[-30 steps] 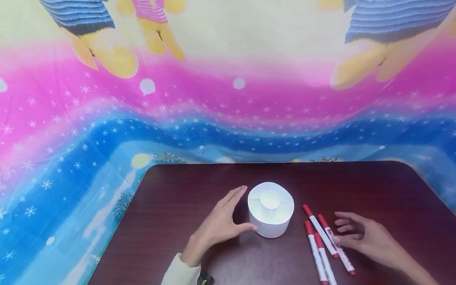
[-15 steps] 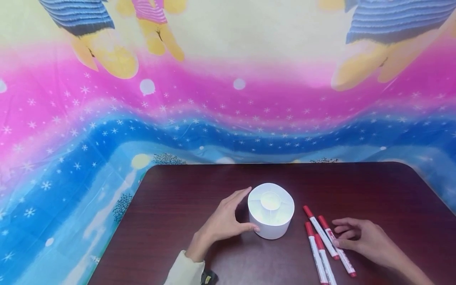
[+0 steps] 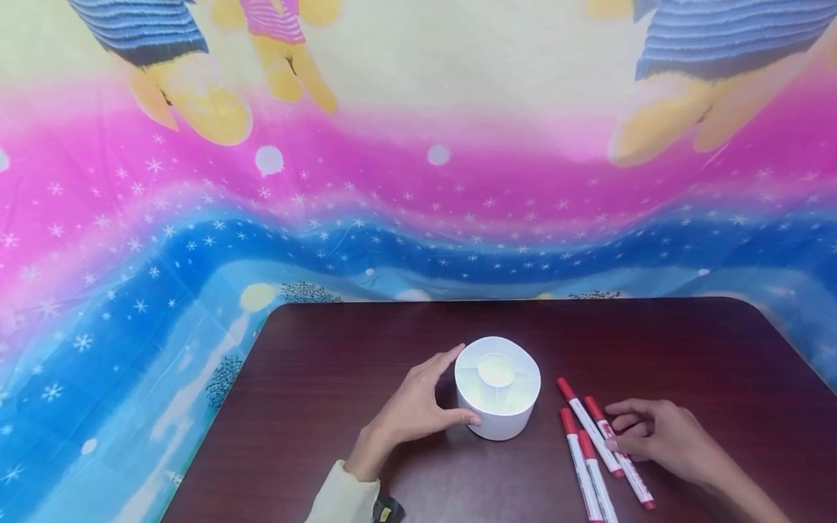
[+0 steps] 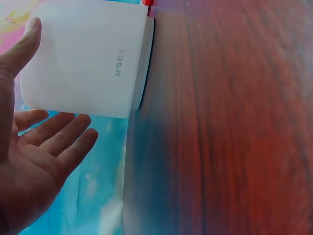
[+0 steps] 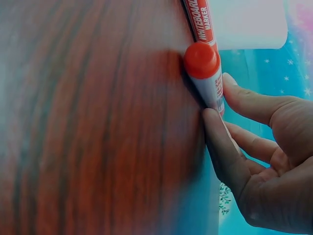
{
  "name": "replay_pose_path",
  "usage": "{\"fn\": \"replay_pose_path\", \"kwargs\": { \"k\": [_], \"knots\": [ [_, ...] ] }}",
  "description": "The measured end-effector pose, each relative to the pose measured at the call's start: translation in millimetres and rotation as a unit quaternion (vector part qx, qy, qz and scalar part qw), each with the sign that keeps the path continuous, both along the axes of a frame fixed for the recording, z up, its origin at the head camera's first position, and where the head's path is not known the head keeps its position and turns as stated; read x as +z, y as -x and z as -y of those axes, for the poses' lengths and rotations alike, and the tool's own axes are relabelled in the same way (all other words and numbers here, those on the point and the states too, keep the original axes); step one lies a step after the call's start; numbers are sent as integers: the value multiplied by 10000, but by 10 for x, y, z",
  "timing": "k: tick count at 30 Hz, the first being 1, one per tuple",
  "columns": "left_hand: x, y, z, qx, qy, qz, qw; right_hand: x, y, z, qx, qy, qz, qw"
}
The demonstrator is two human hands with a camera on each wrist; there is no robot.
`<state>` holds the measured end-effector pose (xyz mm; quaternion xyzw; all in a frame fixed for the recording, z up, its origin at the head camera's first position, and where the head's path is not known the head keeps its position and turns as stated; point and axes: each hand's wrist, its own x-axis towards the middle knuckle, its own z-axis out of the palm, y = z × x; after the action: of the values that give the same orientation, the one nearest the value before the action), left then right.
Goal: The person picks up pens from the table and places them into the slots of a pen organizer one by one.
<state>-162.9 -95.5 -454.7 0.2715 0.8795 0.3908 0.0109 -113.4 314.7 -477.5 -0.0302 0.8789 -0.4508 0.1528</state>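
In the head view, a white round pen holder (image 3: 503, 425) with inner dividers and a central tube stands on the table. The left hand (image 3: 418, 407) curves loosely around its left side, thumb and fingertips close against the wall. From the left wrist, the thumb overlaps the holder (image 4: 93, 54) while straight fingers spread beside it. Several red-capped whiteboard markers lie to the right. At the rightmost marker (image 3: 631, 476), the right hand (image 3: 667, 439) has its thumb over the barrel and loosely bent fingers alongside. In the right wrist view, the marker (image 5: 211, 88) lies at the fingertips; firm contact is unclear.
The dark reddish-brown table (image 3: 327, 349) has rounded far corners. A colourful printed cloth (image 3: 418, 181) hangs behind it. Another marker (image 3: 585, 425) lies directly left of the rightmost one, and two more lie nearer the front edge.
The right hand has moved slightly left, bringing its thumb over the rightmost marker. The left hand has shifted a little right, closer to the pen holder. Holder and markers stay in place.
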Motion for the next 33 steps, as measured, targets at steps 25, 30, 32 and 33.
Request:
{"fn": "replay_pose_path", "kwargs": {
  "k": [25, 30, 32, 33],
  "knots": [
    [19, -18, -6, 60, -221, -19, 9997, 98, -5, -121, 294, 444, 508, 9973],
    [11, -11, -8, 45, -255, 57, 9996, 138, 4, -117, 238, 484, 563, 9970],
    [7, -12, -10, 59, -248, 98, 9996, 151, 3, -110, 231, 494, 560, 9969],
    [4, -11, -10, 69, -243, 123, 9996, 157, 2, -105, 229, 502, 544, 9970]
  ]
}}
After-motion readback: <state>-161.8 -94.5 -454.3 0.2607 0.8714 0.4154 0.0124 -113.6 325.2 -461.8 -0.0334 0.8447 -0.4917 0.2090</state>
